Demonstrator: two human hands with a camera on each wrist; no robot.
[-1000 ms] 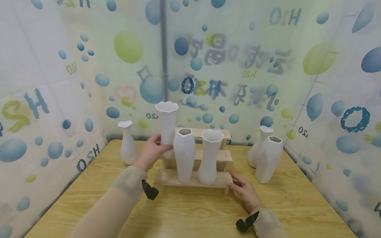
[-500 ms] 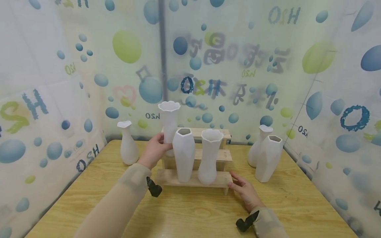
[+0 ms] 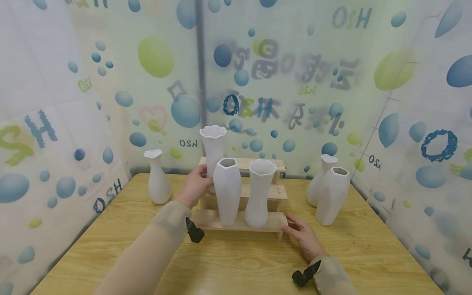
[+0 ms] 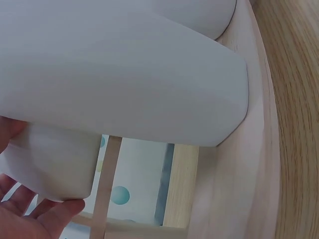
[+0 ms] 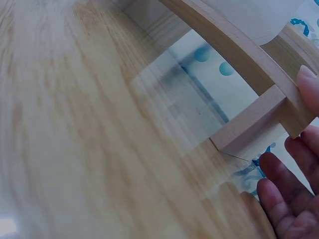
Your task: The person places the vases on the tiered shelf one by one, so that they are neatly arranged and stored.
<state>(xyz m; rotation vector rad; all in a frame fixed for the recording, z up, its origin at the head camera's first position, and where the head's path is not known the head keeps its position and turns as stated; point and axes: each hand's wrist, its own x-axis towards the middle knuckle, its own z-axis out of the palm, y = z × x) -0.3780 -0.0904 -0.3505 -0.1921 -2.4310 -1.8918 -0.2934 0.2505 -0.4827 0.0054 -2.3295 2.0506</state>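
My left hand grips a tall white vase with a scalloped rim at the left of the three-step wooden stand. In the left wrist view, the fingertips curl round the lower end of this vase, close to the middle step. A faceted white vase stands upright on the bottom step and partly hides the held one. Beside it is a white vase with a wavy rim. My right hand pinches the right end of the bottom step, thumb on top and fingers below.
A slim-necked white vase stands on the wooden table left of the stand. Over on the right are a faceted vase and, partly behind it, another narrow-necked vase. Patterned curtains enclose the table at the back and sides.
The left hand has carried the tall scalloped vase a little to the right, behind the faceted vase. My right hand keeps its grip on the bottom step.
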